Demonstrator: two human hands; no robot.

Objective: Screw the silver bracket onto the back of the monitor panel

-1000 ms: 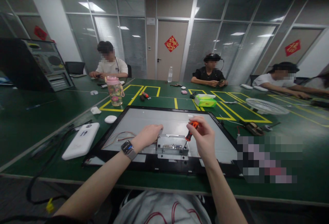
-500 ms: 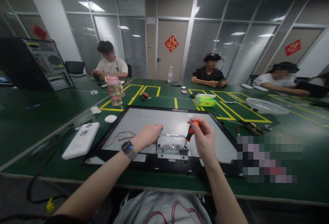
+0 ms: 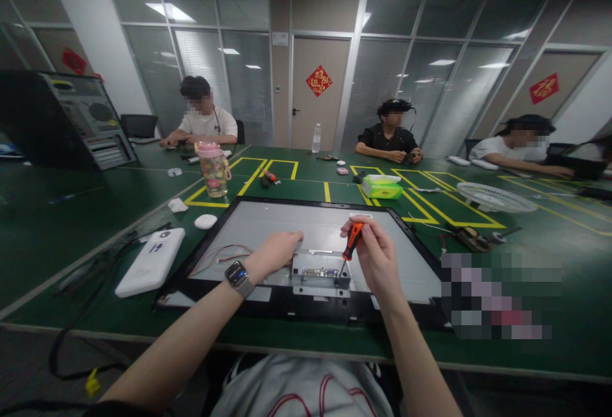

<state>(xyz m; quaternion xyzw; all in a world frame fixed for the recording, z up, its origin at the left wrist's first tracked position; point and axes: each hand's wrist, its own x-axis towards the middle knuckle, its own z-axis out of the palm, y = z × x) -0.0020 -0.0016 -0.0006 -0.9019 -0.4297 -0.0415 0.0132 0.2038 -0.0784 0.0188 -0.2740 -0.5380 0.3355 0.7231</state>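
Observation:
A black-framed monitor panel (image 3: 268,216) lies face down on the green table in front of me. A silver metal bracket (image 3: 320,271) sits on its near middle. My right hand (image 3: 375,256) is wrapped round an orange-and-black screwdriver (image 3: 352,240), whose tip stands on the bracket's right edge. My left hand (image 3: 275,251), with a smartwatch on the wrist, rests knuckles up on the panel just left of the bracket, fingers curled against its top edge. Thin coloured wires (image 3: 217,253) run over the panel to the left.
A white power bank (image 3: 152,261) and a white puck (image 3: 206,221) lie left of the panel; a pink-lidded bottle (image 3: 213,169) and a green tissue pack (image 3: 382,187) stand beyond. A PC case (image 3: 71,120) stands far left. Three people sit across the table.
My right hand has tilted the screwdriver handle a little leftward and turned its grip. My left hand has stayed put.

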